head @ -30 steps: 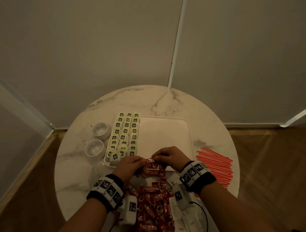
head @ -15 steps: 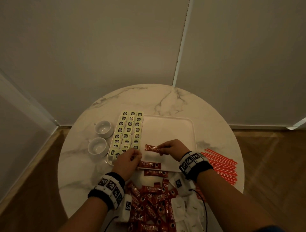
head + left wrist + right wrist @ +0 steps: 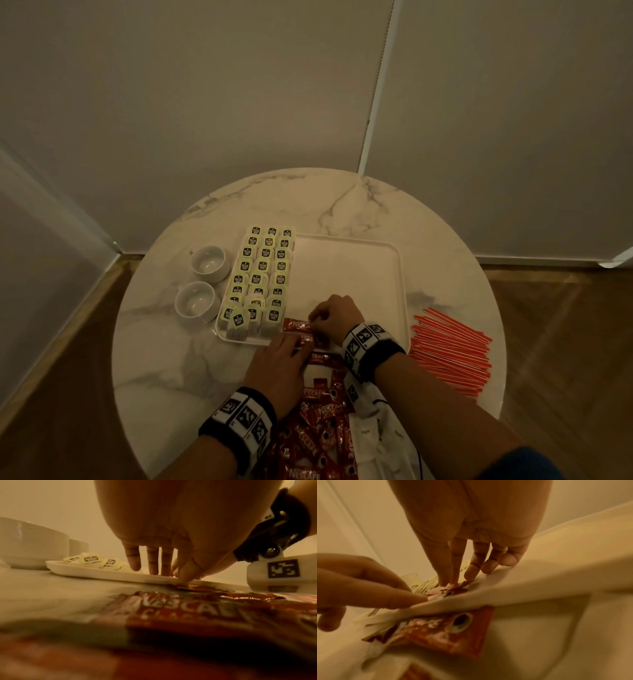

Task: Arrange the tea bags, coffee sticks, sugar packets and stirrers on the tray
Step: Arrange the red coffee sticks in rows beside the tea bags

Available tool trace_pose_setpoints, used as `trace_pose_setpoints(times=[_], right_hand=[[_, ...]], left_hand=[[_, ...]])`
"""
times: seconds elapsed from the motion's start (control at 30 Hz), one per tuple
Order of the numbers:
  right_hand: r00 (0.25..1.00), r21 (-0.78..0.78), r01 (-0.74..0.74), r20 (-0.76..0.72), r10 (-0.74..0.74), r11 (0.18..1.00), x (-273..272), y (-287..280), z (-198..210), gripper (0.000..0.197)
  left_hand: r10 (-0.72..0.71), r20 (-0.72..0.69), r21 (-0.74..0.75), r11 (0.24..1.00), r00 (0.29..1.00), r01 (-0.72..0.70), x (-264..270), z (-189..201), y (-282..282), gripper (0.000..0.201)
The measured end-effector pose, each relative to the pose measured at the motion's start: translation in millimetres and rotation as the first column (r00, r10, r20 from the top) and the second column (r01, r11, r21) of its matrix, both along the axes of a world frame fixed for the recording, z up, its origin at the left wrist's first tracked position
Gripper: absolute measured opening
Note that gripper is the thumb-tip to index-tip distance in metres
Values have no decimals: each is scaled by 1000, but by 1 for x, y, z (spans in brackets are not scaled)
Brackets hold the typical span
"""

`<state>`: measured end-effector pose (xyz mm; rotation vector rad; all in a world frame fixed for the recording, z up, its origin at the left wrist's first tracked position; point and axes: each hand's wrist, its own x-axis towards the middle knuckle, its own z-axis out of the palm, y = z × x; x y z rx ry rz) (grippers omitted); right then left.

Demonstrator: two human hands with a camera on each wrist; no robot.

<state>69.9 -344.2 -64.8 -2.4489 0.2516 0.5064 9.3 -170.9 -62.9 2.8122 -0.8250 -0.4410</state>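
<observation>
- Our right hand (image 3: 335,317) pinches a coffee stick (image 3: 297,324) on the tray (image 3: 346,270), lower centre, beside the tea bags (image 3: 262,274).
- Our left hand (image 3: 279,366), fingers (image 3: 152,561) straight, presses a second stick (image 3: 308,340); we should square both against the near rim.

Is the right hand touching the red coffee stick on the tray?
Touching. The right wrist view shows the right hand's fingertips pressed onto the coffee stick lying in the white tray.
</observation>
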Motion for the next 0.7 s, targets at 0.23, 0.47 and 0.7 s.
trace_pose_setpoints(times=[0.23, 0.47, 0.7], right_hand=[[993, -76, -118, 17, 119, 990, -1, 5, 1, 16], [989, -80, -142, 20, 144, 987, -1, 4, 3, 17], [989, -94, -145, 24, 148, 985, -1, 6, 4, 14]], left_hand=[[-12, 5, -12, 1000, 1000, 12, 1, 4, -2, 51], [1, -4, -12, 1000, 1000, -1, 1, 2, 0, 56], [-15, 5, 6, 1000, 1000, 15, -1, -4, 3, 63]])
